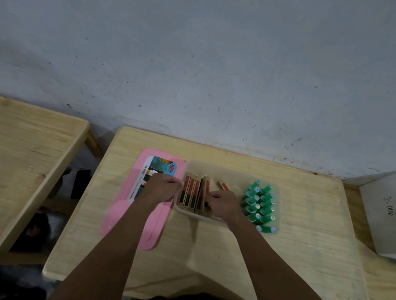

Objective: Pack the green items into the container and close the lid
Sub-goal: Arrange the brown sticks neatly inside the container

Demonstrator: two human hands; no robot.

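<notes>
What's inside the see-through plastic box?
Inside the clear plastic container: tan-and-red flat boxes standing in a row on the left, green capped bottles lying stacked on the right. The right hand covers whatever lies between them.

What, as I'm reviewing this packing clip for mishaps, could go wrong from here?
The right hand pinches among red-and-tan boxes standing on edge in the container; one leans, so the row may topple.
Its wrist sits beside the green bottles and could knock them.
The left hand grips the container's wall over the pink lid, which a sweep could shove.
</notes>
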